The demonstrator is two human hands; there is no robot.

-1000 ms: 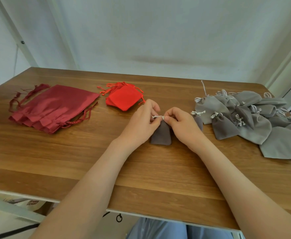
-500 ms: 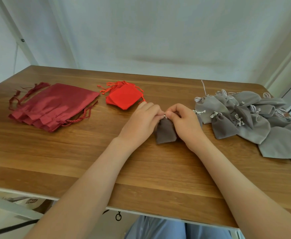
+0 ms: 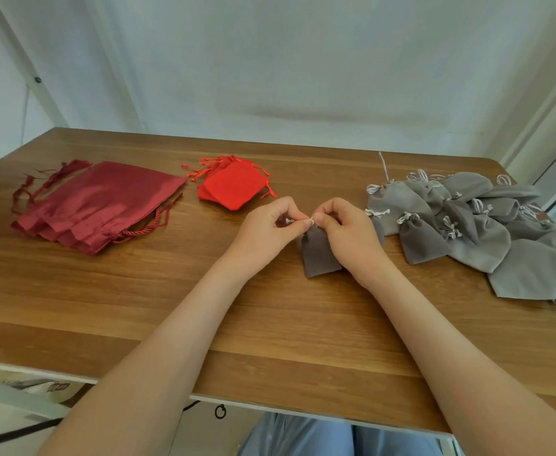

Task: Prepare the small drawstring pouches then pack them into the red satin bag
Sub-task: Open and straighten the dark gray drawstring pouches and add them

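a small grey pouch (image 3: 319, 255) lies near the middle of the wooden table (image 3: 270, 324), its gathered neck raised between the two hands. the left hand (image 3: 266, 230) pinches the white drawstring (image 3: 311, 221) between thumb and forefinger, with the other fingers curled in. the right hand (image 3: 349, 232) pinches the same cord at the pouch's neck, its fingers curled too, and its heel covers the pouch's right side.

just right of that hand a second grey pouch (image 3: 379, 227) peeks out, mostly hidden behind it. further right a pile of grey pouches (image 3: 480, 232) sprawls across the table, overlapping one another, most with necks drawn shut by white cord.

up and left of the hands sits a stack of bright red pouches (image 3: 232, 187), near the left hand but apart from it. well left of that lies a fanned stack of dark red satin bags (image 3: 102, 205) with twisted cords.

both forearms cross the near table edge. what the cord is doing between the fingertips is too small to make out. the grey pile is cut off by the right border. below the table edge, blue cloth (image 3: 303, 436) on the person's lap is cut off at the bottom.
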